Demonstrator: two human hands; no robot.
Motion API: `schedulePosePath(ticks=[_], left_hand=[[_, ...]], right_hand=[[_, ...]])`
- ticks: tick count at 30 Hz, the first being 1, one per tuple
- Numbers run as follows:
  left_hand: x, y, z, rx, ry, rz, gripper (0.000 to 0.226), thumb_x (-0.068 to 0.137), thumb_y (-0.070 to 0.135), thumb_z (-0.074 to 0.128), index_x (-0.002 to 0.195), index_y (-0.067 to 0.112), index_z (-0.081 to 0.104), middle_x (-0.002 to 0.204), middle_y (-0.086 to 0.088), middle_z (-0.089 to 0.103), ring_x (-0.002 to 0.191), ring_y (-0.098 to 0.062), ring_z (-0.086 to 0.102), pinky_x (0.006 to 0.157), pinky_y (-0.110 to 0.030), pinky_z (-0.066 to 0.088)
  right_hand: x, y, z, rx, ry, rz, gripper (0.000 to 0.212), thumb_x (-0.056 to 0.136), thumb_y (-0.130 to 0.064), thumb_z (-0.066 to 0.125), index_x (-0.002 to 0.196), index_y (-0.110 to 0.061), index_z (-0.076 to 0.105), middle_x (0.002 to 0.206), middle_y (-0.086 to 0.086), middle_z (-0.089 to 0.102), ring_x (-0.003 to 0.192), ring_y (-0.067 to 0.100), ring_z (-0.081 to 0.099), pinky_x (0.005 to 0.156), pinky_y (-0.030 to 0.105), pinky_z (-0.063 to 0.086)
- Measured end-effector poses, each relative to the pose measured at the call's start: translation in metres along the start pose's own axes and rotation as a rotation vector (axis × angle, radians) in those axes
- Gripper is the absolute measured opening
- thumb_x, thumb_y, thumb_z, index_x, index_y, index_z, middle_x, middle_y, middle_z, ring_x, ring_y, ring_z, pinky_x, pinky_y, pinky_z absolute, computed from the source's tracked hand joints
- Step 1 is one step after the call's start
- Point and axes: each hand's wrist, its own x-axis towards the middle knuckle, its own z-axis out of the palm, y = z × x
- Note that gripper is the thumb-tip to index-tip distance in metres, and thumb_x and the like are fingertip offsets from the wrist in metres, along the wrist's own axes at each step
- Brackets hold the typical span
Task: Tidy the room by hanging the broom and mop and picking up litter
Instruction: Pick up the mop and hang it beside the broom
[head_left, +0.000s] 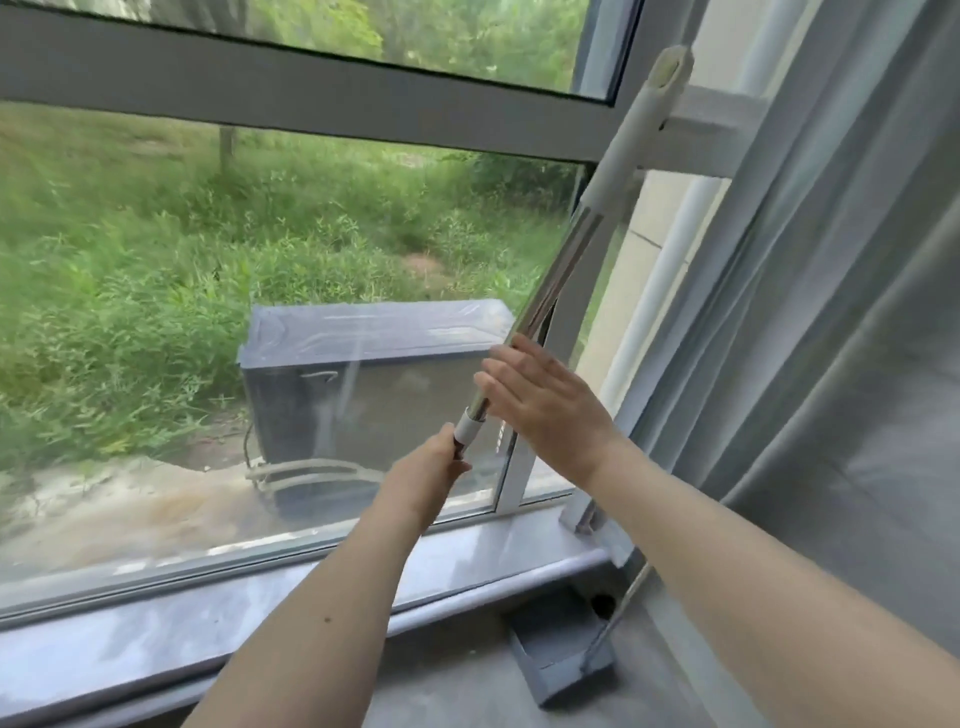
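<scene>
Grey-framed window (291, 88) over green grass, long shiny metal pole with white plastic grip (563, 270) slanting across its right side, left hand (431, 470) curled round the pole's white collar – right hand (540, 395) flat, fingers straight against the shaft just above, grey curtain (831, 312) right of the window.

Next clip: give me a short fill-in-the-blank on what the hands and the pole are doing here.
1. The left hand grips the shiny metal pole just below its white ____.
2. The right hand rests on the pole with its fingers ____.
3. The pole's white plastic grip leans toward the ____ frame.
4. A grey ____ hangs at the right.

Missing words: collar; straight; window; curtain
</scene>
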Motion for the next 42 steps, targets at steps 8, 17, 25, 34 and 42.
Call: schedulePosePath(ticks=[8,17,25,34,42], left_hand=[[-0.006,0.167,-0.038,-0.099,0.002,0.176,0.022,0.094,0.024,0.051,0.105,0.008,0.043,0.092,-0.011,0.062,0.085,-0.033,0.061,0.064,-0.031,0.041],[-0.062,0.319,-0.005,-0.021,0.121,0.352,0.024,0.093,0.028,0.053,0.105,0.008,0.048,0.1,-0.015,0.067,0.093,-0.037,0.064,0.071,-0.037,0.048],[-0.12,0.431,0.058,0.119,0.096,0.581,0.029,0.091,0.034,0.055,0.103,0.009,0.047,0.097,-0.012,0.071,0.091,-0.035,0.067,0.065,-0.033,0.045],[-0.158,0.562,0.134,0.031,-0.114,0.847,0.039,0.089,0.049,0.053,0.109,0.017,0.044,0.105,-0.004,0.066,0.096,-0.028,0.064,0.067,-0.027,0.038],[-0.157,0.69,0.192,-0.075,-0.295,0.992,0.03,0.089,0.05,0.05,0.096,0.024,0.038,0.102,-0.005,0.062,0.087,-0.024,0.059,0.066,-0.028,0.037]], right_hand=[[0.005,0.112,-0.142,0.236,-0.105,0.823,0.031,0.09,-0.038,0.058,0.101,-0.009,0.06,0.097,0.005,0.064,0.079,0.023,0.063,0.068,0.035,0.052],[-0.045,0.191,-0.261,0.722,0.098,1.199,0.031,0.094,-0.039,0.05,0.07,-0.02,0.05,0.06,-0.009,0.052,0.056,0.012,0.052,0.057,0.029,0.044],[-0.153,0.237,-0.36,0.726,0.127,1.365,0.036,0.096,-0.033,0.049,0.066,-0.015,0.047,0.056,0.003,0.051,0.033,0.0,0.051,0.039,0.017,0.049],[-0.266,0.291,-0.478,0.46,0.102,1.469,0.035,0.096,-0.033,0.047,0.077,-0.006,0.059,0.06,0.004,0.061,0.042,0.011,0.057,0.059,0.033,0.058],[-0.342,0.366,-0.547,0.206,0.149,1.536,0.031,0.096,-0.032,0.047,0.073,-0.012,0.054,0.051,0.0,0.054,0.03,-0.001,0.052,0.043,0.014,0.049]])
